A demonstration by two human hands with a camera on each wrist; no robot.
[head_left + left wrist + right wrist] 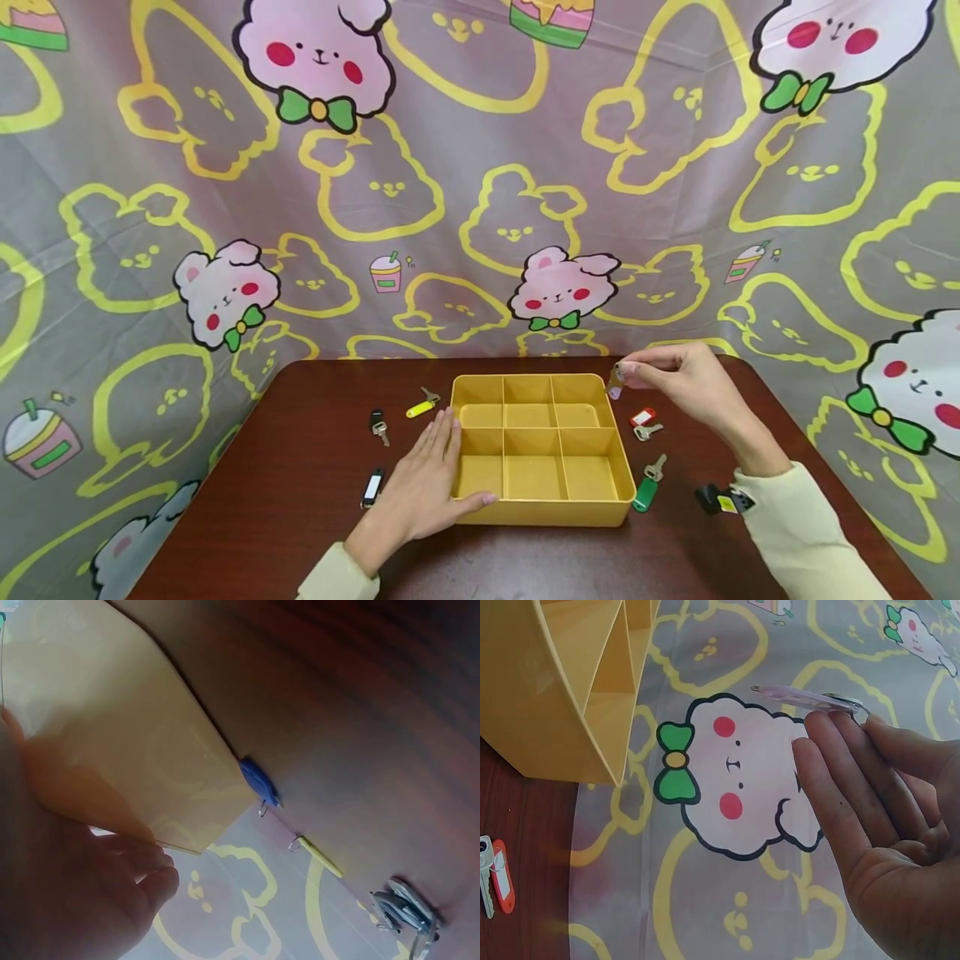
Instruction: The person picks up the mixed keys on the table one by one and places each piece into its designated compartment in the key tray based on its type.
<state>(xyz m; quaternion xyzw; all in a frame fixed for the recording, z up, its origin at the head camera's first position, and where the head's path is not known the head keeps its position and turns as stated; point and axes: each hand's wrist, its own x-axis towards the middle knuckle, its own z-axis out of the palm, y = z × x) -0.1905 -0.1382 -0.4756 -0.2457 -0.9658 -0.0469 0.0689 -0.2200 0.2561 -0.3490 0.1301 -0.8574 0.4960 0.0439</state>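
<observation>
A yellow box (555, 513) with several compartments stands on the table. My left hand (420, 487) lies along its left side, fingers straight against the wall and thumb over the front rim. Beyond the box's back right corner, my right hand (693, 387) pinches a key with a pale purple tag (799, 696) by its ring, between thumb and fingertips. In the head view this key and tag hang just right of the rim. The right wrist view shows the tag sticking out from the fingertips toward the box.
Left of the box lie keys with a yellow tag (422, 408) and black tags (372, 487). On the right are a red tag (642, 417) and a green tag (645, 493) with keys. A blue tag (259, 782) shows beside the box. A patterned curtain (480, 167) hangs behind.
</observation>
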